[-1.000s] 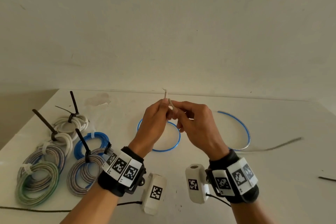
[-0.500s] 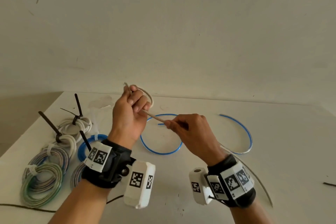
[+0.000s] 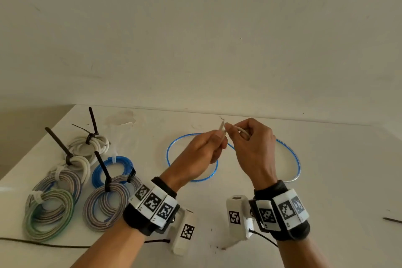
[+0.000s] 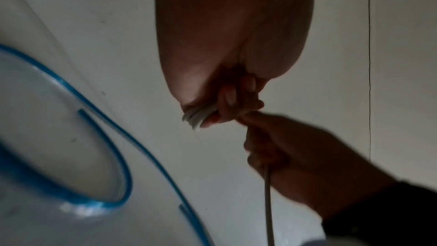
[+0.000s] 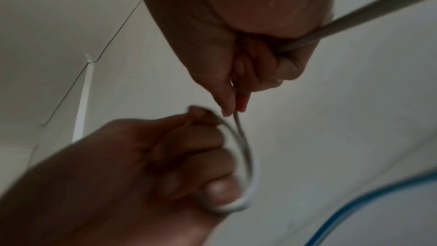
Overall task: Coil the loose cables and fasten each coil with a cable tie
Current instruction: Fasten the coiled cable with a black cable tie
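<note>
Above the white table [image 3: 326, 180] both hands work a thin white cable [image 3: 242, 130]. My left hand [image 3: 217, 139] grips a small coil of it, seen as white loops [image 4: 198, 115] under curled fingers and as loops [image 5: 250, 166] in the right wrist view. One cable end [image 3: 221, 125] sticks up between the hands. My right hand [image 3: 230, 130] pinches the cable just beside the left hand, thumb against fingertip [image 5: 241, 100]. The loose length [image 5: 354, 20] runs out past the right palm. A loose blue cable [image 3: 191, 178] lies in open curves on the table under the hands.
At the left of the table lie several tied coils: white ones [image 3: 89, 143] with black ties, a blue one [image 3: 113, 167], grey ones [image 3: 106, 204] and a green-grey one [image 3: 47, 215]. A black tie [image 3: 391, 220] lies at far right. A dark cord [image 3: 43, 243] crosses the front left.
My left hand has come down and to the right with its loop and now meets the right hand. The right hand has risen slightly. The cable's trailing length has left the table on the right.
</note>
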Motion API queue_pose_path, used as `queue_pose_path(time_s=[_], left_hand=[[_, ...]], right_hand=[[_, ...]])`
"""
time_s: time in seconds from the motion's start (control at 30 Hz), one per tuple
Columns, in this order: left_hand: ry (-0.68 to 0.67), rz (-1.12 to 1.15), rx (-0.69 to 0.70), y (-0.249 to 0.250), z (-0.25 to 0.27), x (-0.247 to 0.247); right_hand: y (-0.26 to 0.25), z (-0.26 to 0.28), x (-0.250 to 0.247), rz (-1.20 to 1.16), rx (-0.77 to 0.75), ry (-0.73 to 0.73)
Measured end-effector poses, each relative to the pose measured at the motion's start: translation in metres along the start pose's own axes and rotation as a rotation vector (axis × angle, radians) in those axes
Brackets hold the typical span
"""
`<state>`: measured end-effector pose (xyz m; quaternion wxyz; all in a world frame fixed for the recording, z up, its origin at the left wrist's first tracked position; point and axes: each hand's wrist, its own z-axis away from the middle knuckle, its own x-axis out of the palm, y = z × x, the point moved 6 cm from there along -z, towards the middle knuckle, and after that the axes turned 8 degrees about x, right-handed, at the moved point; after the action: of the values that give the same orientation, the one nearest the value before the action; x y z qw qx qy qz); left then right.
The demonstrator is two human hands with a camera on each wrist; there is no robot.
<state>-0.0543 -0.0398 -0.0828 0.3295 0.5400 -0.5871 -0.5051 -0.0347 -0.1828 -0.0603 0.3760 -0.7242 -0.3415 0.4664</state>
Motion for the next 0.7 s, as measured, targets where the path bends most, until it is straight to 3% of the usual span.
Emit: queue_pose_path(time_s=[0.13, 0.23, 0.37, 0.47, 0.6, 0.7], left_hand=[[0.051, -0.017, 0.026, -0.009, -0.001, -0.004], [0.169, 0.008, 0.078, -0.009, -0.004, -0.014], [0.283, 0.098, 0.107, -0.011, -0.005, -0.02], [0.374, 0.384, -0.007, -0.011, -0.005, -0.023], [0.426, 0.791, -0.157, -0.011, -0.006, -0.027], [0.457, 0.971, -0.205, -0.013, -0.005, -0.035]], right_hand=[[-0.006, 0.01, 0.02, -0.16, 0.03, -0.155], [-0.021, 0.022, 0.031, -0.158, -0.068, -0.256], [-0.03, 0.034, 0.031, -0.143, -0.198, -0.114], [-0.029, 0.041, 0.036, -0.164, -0.266, -0.056], [-0.029, 0.051, 0.056, -0.038, -0.354, -0.187], [-0.029, 0.048, 0.058, 0.052, -0.391, -0.236]])
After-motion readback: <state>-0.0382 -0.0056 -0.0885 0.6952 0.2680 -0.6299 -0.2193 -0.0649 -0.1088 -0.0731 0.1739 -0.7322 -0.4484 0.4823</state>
